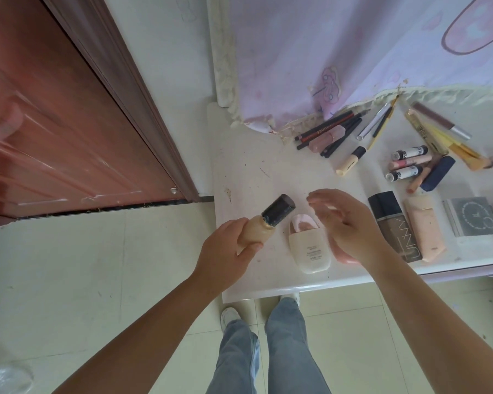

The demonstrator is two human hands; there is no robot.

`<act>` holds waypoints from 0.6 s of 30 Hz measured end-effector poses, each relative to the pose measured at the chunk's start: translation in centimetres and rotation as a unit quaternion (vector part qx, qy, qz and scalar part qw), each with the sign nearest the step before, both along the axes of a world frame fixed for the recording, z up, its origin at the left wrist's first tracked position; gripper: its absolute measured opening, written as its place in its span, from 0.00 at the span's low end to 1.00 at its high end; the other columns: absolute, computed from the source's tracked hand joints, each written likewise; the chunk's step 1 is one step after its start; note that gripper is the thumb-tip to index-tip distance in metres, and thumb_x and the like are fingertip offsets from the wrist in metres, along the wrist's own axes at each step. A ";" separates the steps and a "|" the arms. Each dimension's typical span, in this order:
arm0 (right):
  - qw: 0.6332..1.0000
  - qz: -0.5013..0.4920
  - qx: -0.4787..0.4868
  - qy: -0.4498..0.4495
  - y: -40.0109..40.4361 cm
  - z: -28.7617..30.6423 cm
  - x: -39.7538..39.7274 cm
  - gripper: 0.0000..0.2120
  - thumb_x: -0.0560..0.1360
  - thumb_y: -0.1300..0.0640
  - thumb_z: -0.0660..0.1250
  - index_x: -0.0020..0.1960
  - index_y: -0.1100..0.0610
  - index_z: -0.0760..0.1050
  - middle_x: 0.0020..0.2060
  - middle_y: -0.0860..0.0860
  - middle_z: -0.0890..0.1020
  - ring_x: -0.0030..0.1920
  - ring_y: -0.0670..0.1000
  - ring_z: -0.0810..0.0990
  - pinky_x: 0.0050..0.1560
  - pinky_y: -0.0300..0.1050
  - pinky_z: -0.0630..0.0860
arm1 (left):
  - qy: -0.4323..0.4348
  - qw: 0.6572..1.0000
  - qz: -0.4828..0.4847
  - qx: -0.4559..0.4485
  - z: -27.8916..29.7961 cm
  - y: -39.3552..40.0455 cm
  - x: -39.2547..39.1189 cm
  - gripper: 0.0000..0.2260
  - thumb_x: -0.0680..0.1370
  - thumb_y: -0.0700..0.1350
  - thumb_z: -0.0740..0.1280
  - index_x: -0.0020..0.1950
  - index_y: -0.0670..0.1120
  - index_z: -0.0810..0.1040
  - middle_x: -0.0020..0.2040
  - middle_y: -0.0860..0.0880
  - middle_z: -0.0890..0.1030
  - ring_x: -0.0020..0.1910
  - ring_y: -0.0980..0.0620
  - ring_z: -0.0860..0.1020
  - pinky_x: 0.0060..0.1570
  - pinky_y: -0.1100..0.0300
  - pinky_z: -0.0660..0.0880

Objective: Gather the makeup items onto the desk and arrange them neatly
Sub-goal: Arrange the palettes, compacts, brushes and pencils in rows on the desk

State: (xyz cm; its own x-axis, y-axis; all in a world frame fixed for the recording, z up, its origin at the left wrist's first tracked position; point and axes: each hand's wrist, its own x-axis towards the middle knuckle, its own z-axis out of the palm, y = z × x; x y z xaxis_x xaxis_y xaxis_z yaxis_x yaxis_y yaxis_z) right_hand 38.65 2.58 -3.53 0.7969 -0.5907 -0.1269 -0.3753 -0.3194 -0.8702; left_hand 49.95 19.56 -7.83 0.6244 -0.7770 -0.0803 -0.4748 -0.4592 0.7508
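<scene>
The left hand (230,245) grips a beige foundation tube (265,223) with a black cap, held above the counter's (248,172) left front part. The right hand (345,223) hovers with fingers loosely spread, holding nothing, above a cream bottle (310,251) with a pink cap and partly hiding a pink item (346,258). To the right lie a dark foundation bottle (396,226) and a peach tube (424,231); pencils (329,132) lie near the curtain (353,52)
</scene>
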 end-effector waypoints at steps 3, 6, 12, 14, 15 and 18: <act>0.989 -0.042 -0.128 0.066 0.4 -1.3 -1.3 0.07 0.73 0.63 0.63 0.49 0.59 0.78 0.45 0.48 0.79 0.42 0.49 0.79 0.44 0.43 0.76 | 0.097 0.995 0.016 -0.035 -0.8 -0.4 -1.0 0.13 0.74 0.41 0.67 0.57 0.41 0.73 0.45 0.52 0.74 0.41 0.62 0.71 0.41 0.82 0.63; 0.981 -0.028 -0.175 0.075 0.9 -1.7 -1.8 0.07 0.71 0.68 0.66 0.48 0.66 0.79 0.44 0.59 0.82 0.39 0.57 0.79 0.40 0.46 0.75 | 0.138 0.989 0.011 -0.049 -1.5 -0.4 -1.9 0.13 0.74 0.39 0.66 0.58 0.41 0.71 0.48 0.53 0.73 0.45 0.63 0.71 0.45 0.83 0.63; 0.933 0.060 -0.264 0.236 1.3 -1.9 -1.3 0.18 0.71 0.51 0.68 0.58 0.57 0.74 0.55 0.54 0.79 0.57 0.58 0.73 0.54 0.46 0.65 | 0.132 0.989 -0.053 -0.034 -2.1 0.0 -1.4 0.17 0.75 0.40 0.66 0.62 0.41 0.69 0.55 0.48 0.75 0.52 0.58 0.71 0.50 0.85 0.61; 0.887 0.111 -0.299 0.335 1.2 -1.9 -0.6 0.25 0.71 0.42 0.64 0.63 0.52 0.67 0.58 0.51 0.76 0.61 0.56 0.68 0.58 0.51 0.62 | 0.132 0.989 -0.068 -0.024 -2.2 0.2 -1.0 0.18 0.75 0.41 0.65 0.64 0.42 0.69 0.59 0.46 0.75 0.55 0.57 0.70 0.51 0.85 0.61; 0.877 0.123 -0.301 0.353 1.1 -2.0 -0.1 0.27 0.70 0.40 0.63 0.64 0.51 0.64 0.57 0.51 0.77 0.61 0.56 0.68 0.58 0.52 0.62 | 0.133 0.988 -0.070 -0.023 -2.2 0.2 -0.9 0.18 0.75 0.41 0.65 0.64 0.42 0.69 0.59 0.46 0.75 0.55 0.57 0.70 0.51 0.84 0.61; 0.883 0.119 -0.281 0.358 0.7 -2.1 1.6 0.29 0.69 0.39 0.64 0.63 0.53 0.62 0.50 0.53 0.79 0.56 0.57 0.70 0.52 0.50 0.60 | 0.131 0.989 -0.063 -0.030 -2.0 0.2 -0.7 0.18 0.75 0.40 0.66 0.63 0.41 0.69 0.59 0.47 0.76 0.55 0.57 0.71 0.51 0.84 0.61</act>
State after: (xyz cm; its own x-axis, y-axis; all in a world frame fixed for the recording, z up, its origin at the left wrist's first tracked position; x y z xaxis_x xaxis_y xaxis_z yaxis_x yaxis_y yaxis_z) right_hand 40.23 3.26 -5.66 0.7418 -0.5470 -0.3880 -0.6284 -0.7690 -0.1173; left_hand 49.29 19.80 -9.83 0.4864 -0.8556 -0.1773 -0.3110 -0.3592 0.8799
